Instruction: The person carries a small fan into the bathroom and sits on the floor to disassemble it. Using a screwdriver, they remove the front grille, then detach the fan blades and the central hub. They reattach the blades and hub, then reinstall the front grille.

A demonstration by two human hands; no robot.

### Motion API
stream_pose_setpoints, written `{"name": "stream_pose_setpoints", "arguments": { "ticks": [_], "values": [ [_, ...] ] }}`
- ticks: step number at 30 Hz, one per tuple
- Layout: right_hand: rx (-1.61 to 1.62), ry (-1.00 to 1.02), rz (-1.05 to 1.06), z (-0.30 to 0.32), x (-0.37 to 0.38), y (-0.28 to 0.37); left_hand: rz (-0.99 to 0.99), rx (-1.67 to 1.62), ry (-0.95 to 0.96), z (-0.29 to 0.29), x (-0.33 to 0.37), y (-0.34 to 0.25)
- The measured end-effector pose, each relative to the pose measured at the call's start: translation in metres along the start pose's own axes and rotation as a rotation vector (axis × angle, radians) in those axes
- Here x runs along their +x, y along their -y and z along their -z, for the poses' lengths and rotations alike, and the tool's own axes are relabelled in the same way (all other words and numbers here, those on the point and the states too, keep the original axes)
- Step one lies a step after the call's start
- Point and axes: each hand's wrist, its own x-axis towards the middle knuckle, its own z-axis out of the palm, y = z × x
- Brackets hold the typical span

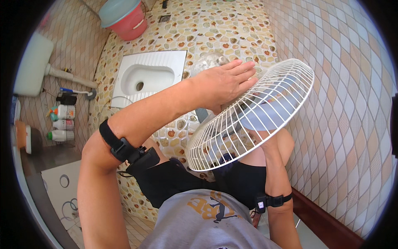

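A round white wire fan guard (199,162) is tilted above my lap, its dished side facing me. My left hand (226,83) reaches across to its far side. The fingers are stretched out nearly straight, held against or just over the wires; the thumb points down beside them. My right hand (258,135) is at the guard's near right rim, seen partly through the wires. Beside it, within the guard's outline, shows a smooth light-blue thing (262,118) whose kind I cannot make out. It hides most of my right fingers, so their grip does not show.
A white squat toilet (176,62) is set into the pebble-patterned floor. Past the guard lies a clear, foamy-looking heap (209,61). A pink bucket (128,27) stands far left with a light-blue basin (118,12) on top. Several bottles (64,124) line the left wall; tiled wall (344,103) rises right.
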Motion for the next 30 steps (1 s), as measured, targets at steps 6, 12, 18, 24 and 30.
{"name": "stream_pose_setpoints", "arguments": {
  "ticks": [6,12,18,24,30],
  "values": [
    [-0.287,0.115,0.136,0.006,-0.005,0.002,0.307,-0.316,-0.248,0.029,-0.063,-0.025],
    [-0.106,0.073,-0.079,0.005,-0.011,-0.008,1.059,-0.523,-0.341,-0.017,-0.161,-0.075],
    [0.139,0.065,-0.074,0.007,-0.015,-0.027,1.194,-0.864,0.437,-0.066,-0.215,-0.139],
    [0.223,0.055,-0.070,-0.004,-0.017,-0.029,1.062,-1.096,0.098,-0.074,-0.196,-0.176],
    [0.231,-0.007,-0.119,-0.018,-0.025,-0.016,1.239,-1.349,-0.109,-0.087,-0.170,-0.182]
  ]
}}
